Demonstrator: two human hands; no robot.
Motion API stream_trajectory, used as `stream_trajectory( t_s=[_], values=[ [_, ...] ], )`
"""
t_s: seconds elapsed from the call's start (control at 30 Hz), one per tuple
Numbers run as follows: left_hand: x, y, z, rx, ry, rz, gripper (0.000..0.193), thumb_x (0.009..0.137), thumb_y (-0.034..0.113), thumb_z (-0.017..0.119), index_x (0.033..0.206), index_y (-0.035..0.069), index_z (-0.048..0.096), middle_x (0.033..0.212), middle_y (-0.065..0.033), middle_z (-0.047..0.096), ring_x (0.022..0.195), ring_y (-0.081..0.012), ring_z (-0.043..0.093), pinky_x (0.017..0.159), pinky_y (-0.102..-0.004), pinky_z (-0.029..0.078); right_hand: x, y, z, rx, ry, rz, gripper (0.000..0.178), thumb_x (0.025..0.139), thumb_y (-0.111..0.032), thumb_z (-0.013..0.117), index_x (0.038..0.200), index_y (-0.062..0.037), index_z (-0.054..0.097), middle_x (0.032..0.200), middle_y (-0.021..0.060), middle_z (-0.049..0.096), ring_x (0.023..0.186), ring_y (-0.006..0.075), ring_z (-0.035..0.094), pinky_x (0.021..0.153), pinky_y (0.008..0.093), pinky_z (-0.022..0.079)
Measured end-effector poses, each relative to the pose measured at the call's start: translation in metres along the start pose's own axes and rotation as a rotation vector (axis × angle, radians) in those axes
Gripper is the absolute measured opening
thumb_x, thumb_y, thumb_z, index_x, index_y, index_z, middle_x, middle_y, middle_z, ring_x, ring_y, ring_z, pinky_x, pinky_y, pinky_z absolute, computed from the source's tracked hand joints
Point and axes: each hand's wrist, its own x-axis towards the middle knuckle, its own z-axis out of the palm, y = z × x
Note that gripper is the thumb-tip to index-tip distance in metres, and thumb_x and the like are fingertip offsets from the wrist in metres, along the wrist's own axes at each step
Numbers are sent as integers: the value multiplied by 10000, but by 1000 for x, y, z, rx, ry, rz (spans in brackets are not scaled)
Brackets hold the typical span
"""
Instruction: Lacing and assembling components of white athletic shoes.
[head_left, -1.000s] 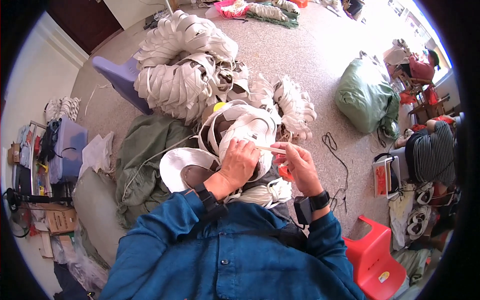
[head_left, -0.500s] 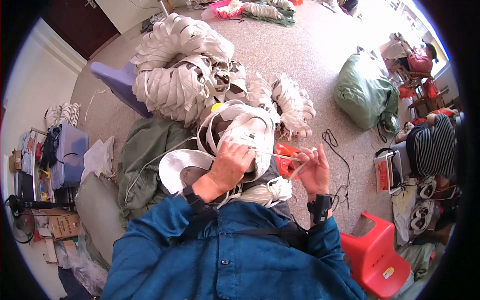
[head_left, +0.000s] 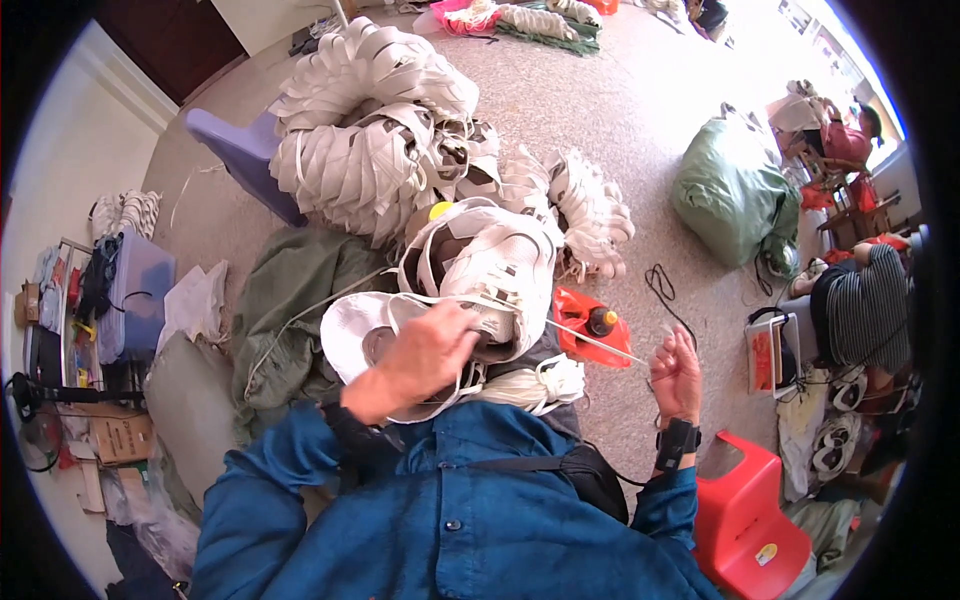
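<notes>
A whitish shoe upper lies on top of a bunch of others in front of my body, a white lace threaded at its eyelets. My left hand is over its near left side, fingers curled together and slightly blurred; what they grip is hidden. Out to the right, my right hand is closed in a pinch on the white shoelace, which runs taut from the upper. Below the upper rests a bundle of white laces. An upper with a pale lining curves beside my left hand.
Stacked shoe uppers rise ahead on a purple chair. A red bag with a dark bottle lies on the floor. A red stool stands near right, a green sack farther off. Other people sit at the right.
My right hand has moved right and toward me, drawing the lace out straight. My left hand has shifted slightly left. The bottle in the red bag has come into sight.
</notes>
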Motion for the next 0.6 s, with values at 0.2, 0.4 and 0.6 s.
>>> stream_trajectory(
  t_s=[0.2,0.4,0.6],
  values=[
    [18,-2,53,-296,-89,-189,222,877,134,667,1007,-42,629,703,-108,617,556,-128,532,536,-321,437,8,44,77,-592,-166,145,158,981,-115,592,1086,-4,630,862,55,666,683,95,606,628,229,503],
    [20,5,62,-341,-27,-199,196,875,123,663,1018,-11,645,697,-81,626,543,-119,538,527,-299,447,24,103,94,-1011,-298,-137,107,927,-77,646,964,20,671,773,4,643,681,58,570,608,232,469],
    [18,3,64,-307,0,-203,185,875,117,653,1011,-8,638,696,-80,619,543,-113,539,524,-307,449,22,103,110,-1244,-321,-365,74,874,-56,672,905,11,674,765,91,633,682,178,610,620,309,484]
  ],
)
